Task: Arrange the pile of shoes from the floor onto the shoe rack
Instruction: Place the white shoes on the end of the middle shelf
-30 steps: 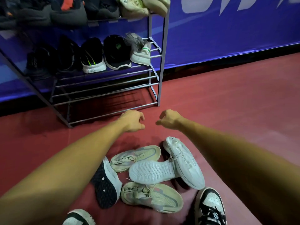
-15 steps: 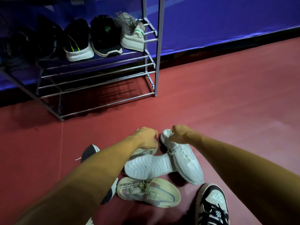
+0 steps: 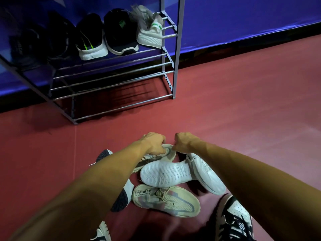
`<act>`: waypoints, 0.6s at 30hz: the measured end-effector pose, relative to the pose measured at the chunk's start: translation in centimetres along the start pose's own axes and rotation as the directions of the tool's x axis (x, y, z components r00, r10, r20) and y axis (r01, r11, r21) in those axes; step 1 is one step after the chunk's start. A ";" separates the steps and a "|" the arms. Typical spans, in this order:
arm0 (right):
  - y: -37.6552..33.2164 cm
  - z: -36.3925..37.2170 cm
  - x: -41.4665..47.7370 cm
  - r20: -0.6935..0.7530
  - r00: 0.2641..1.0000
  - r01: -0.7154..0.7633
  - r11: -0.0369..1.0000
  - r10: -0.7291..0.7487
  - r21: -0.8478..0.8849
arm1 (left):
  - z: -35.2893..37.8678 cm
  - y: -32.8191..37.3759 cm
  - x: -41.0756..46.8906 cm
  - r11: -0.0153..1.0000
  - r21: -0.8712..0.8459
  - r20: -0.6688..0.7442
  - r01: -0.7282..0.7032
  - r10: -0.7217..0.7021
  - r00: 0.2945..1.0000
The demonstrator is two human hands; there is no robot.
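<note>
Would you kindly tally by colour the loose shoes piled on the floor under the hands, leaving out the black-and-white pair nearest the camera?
Beige knit shoes: 2
White shoes: 2
Black-soled shoe with white side: 1
Total: 5

One view only, head-worn wide-angle, so there's no second view to overlap. It looks forward and steeply down. The shoe rack (image 3: 176, 49) is the far reference, upper left, with only its lower tiers in frame. The pile of shoes (image 3: 166, 174) is on the near side of the rack, low centre, within arm's reach. The left forearm (image 3: 78, 197) and right forearm (image 3: 251, 180) enter from the bottom corners. The floor (image 3: 243, 119) fills the frame right of the rack.
</note>
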State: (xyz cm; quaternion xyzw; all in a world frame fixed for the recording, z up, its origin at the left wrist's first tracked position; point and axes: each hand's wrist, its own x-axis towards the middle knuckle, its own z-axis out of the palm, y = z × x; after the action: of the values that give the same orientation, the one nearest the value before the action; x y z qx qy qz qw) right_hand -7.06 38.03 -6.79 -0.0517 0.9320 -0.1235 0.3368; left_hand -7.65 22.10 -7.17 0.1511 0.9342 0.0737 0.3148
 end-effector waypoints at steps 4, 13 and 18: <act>-1.0 1.7 -0.5 0.052 0.999 -0.005 0.999 0.007 -0.043 | 0.7 -0.9 -1.2 1.000 0.007 0.023 0.016 -0.016 1.000; -8.1 3.6 0.7 0.091 0.987 0.140 0.986 -0.132 -0.090 | 2.0 -6.6 -4.7 0.992 0.028 0.017 0.125 -0.126 0.992; -10.8 5.8 1.9 0.116 0.978 0.186 0.977 -0.174 -0.100 | 2.9 -9.9 -6.0 0.983 0.048 0.037 0.175 -0.177 0.983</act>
State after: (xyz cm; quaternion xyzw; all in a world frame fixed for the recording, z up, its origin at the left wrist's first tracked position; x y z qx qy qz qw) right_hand -4.68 26.15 -9.40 -0.1611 0.9096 -0.0991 0.3699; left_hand -3.72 10.90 -8.39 0.0762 0.9385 0.0216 0.3360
